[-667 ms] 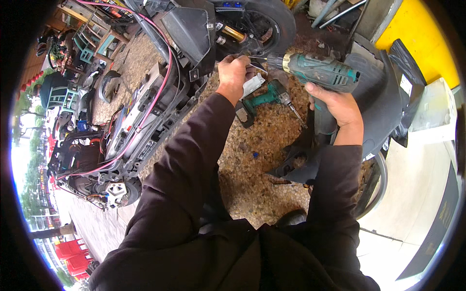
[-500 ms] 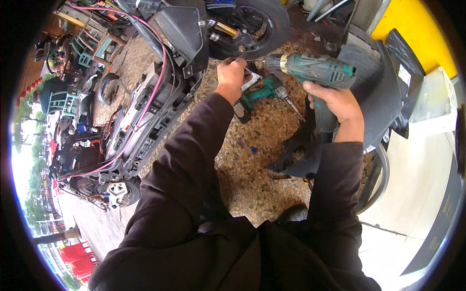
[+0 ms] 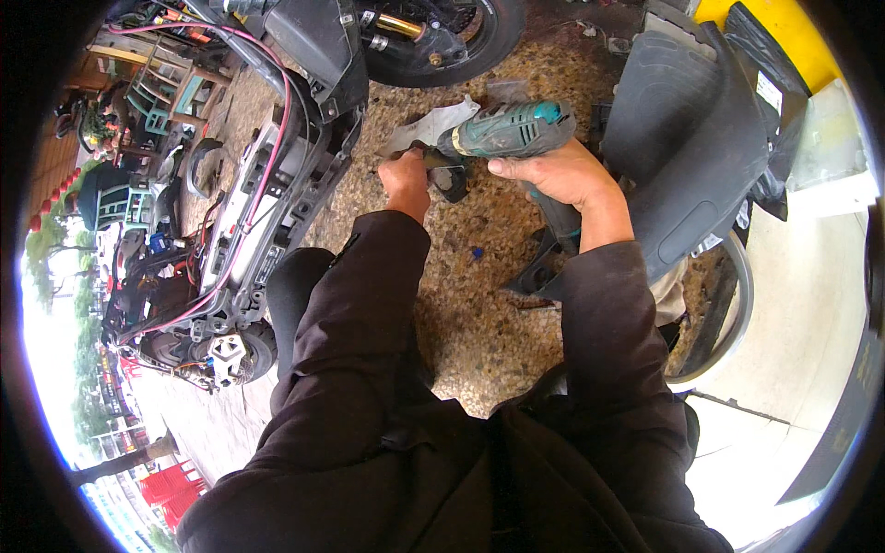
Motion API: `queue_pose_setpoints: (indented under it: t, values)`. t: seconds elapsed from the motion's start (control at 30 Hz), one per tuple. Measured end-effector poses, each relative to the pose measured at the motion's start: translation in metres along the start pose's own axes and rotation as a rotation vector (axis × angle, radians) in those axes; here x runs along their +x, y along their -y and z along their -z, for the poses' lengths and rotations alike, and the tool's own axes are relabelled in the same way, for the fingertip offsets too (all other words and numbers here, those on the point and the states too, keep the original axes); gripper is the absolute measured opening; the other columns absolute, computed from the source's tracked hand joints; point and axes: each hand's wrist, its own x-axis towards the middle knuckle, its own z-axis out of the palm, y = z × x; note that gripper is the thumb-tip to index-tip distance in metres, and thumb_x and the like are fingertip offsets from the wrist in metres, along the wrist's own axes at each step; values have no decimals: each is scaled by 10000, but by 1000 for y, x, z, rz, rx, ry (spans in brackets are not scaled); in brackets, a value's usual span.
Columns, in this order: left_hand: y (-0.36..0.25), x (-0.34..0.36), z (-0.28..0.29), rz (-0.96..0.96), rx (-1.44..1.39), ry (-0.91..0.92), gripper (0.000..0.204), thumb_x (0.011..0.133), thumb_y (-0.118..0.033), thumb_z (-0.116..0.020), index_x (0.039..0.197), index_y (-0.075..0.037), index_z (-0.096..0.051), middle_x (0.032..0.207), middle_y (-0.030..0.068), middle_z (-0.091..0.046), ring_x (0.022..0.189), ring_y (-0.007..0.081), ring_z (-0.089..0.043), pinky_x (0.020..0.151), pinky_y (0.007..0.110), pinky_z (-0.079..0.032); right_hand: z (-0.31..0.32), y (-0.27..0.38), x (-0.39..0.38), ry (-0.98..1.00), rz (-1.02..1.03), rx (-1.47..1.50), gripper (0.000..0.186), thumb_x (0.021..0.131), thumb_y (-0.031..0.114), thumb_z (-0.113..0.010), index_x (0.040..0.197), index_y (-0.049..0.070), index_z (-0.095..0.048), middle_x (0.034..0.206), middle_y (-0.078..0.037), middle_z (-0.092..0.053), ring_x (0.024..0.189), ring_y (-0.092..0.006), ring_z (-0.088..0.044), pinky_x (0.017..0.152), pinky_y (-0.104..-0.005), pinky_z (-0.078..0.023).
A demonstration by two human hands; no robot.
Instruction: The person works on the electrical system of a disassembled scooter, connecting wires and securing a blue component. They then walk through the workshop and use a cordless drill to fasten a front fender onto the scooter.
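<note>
A worn teal-and-black cordless drill [image 3: 516, 131] lies level in my right hand [image 3: 564, 177], whose fingers wrap its grip with the thumb along the side. Its chuck faces left, toward my left hand [image 3: 406, 181]. Those left fingers are closed at the front of the chuck, around something dark and too small to name. Just below the chuck, a dark block [image 3: 449, 182], which looks like the battery base of a second power tool, shows on the ground; the drill hides the rest. A pale, sheet-like piece [image 3: 438, 125] lies beyond my left hand.
A stripped scooter frame [image 3: 263, 221] with a pink hose stands at left, a wheel [image 3: 461, 41] at the far side. Large grey plastic panels [image 3: 678, 147] rest at right. A small blue bit [image 3: 477, 252] lies on the pebbled floor [image 3: 461, 323].
Both hands and the drill have come lower and leftward in view, while the view itself has shifted. The drill now covers most of the green power tool on the ground.
</note>
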Motion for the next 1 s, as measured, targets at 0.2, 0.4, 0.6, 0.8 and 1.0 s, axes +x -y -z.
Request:
queue_pose_setpoints:
  t: [0.2, 0.4, 0.6, 0.8, 1.0]
  values:
    - [4, 11, 12, -66, -9, -23, 92, 828, -64, -585, 859, 22, -598, 829, 87, -587, 646, 218, -562, 511, 349, -456, -2, -1, 1, 51, 15, 4, 434, 758, 333, -767, 1120, 114, -670, 1096, -77, -689, 998, -255, -627, 880, -355, -463]
    - [-1, 5, 14, -16, -196, 42, 92, 826, -59, -572, 860, 25, -586, 846, 111, -584, 664, 227, -571, 517, 353, -465, -2, 7, -1, 42, -70, 60, 416, 762, 304, -776, 1115, 109, -675, 1091, -62, -695, 979, -222, -632, 875, -338, -462]
    - [-11, -1, 18, 34, -214, 40, 106, 838, -27, -560, 918, 42, -572, 877, 139, -588, 672, 255, -583, 537, 374, -489, -1, 17, -1, 50, -57, 85, 418, 769, 269, -798, 1112, 73, -661, 1003, -30, -691, 807, -153, -625, 587, -328, -530]
    - [-19, -3, 24, 55, -246, 54, 108, 823, 5, -560, 918, 55, -550, 861, 152, -580, 669, 263, -581, 573, 412, -521, -3, 21, 1, 66, -113, 64, 410, 749, 285, -788, 1099, 99, -684, 1052, -44, -708, 930, -184, -640, 850, -319, -472]
    - [-21, -4, 29, -11, -187, 95, 147, 818, 17, -498, 959, -3, -535, 872, 120, -575, 667, 243, -579, 581, 399, -520, -7, 22, 2, 52, -53, 54, 429, 740, 319, -797, 1099, 113, -687, 1025, -44, -711, 874, -176, -637, 810, -329, -487]
